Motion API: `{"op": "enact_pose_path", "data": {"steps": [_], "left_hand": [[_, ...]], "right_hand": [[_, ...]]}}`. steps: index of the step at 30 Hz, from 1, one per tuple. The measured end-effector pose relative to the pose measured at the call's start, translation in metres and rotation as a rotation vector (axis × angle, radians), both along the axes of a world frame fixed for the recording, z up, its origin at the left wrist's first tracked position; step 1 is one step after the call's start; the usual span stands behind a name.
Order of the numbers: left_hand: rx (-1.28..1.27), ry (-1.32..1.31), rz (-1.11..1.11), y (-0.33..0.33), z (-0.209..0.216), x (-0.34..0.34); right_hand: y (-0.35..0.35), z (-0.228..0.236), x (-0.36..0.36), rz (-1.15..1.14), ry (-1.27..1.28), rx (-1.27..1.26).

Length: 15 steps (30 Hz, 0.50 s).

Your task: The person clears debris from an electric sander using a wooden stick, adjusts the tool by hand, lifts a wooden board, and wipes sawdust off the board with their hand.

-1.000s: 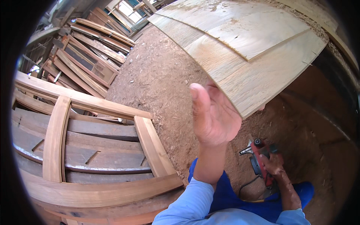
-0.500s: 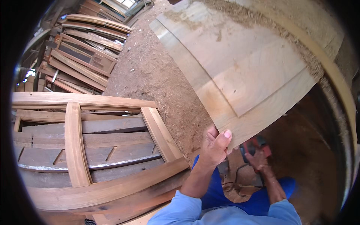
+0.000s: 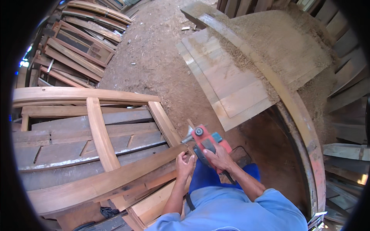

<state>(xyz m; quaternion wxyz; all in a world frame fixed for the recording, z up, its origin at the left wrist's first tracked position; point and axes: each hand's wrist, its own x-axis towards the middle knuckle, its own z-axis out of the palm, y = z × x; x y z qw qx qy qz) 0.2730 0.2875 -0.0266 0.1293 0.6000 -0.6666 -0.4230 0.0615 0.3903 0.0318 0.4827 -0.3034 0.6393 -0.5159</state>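
My right hand (image 3: 220,157) grips the handle of a red and black electric hand planer (image 3: 200,133), raised in front of my lap. Its dark cord trails down by my legs. Close to the planer's left side, my left hand (image 3: 185,165) is open with loosely curled fingers and nothing in it, near the right end of a light wooden frame (image 3: 133,171). Past the planer lies a flat wooden panel (image 3: 239,96) with a raised middle field, its far part dusted with shavings.
Dark boards (image 3: 69,127) lie under the frame. A long curved beam (image 3: 266,73) sweeps along the right, beside a board covered in sawdust (image 3: 277,38). Frames and planks (image 3: 81,46) are piled at the far left. More timber (image 3: 347,123) stands at the right edge.
My left hand has let go of the panel's near corner and moved left and down. The panel has dropped onto its support. My right hand has lifted the planer up and to the left.
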Motion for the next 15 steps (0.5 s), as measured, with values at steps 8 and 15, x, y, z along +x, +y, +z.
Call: {"op": "enact_pose_path", "data": {"steps": [8,15], "left_hand": [[-0.117,0.337,-0.133,-0.023,0.034,-0.109],[-0.162,0.377,-0.185,-0.064,0.022,-0.178]], "right_hand": [[-0.048,0.054,-0.053,-0.026,0.134,-0.056],[-0.085,0.055,-0.113,-0.152,0.026,0.11]]}}
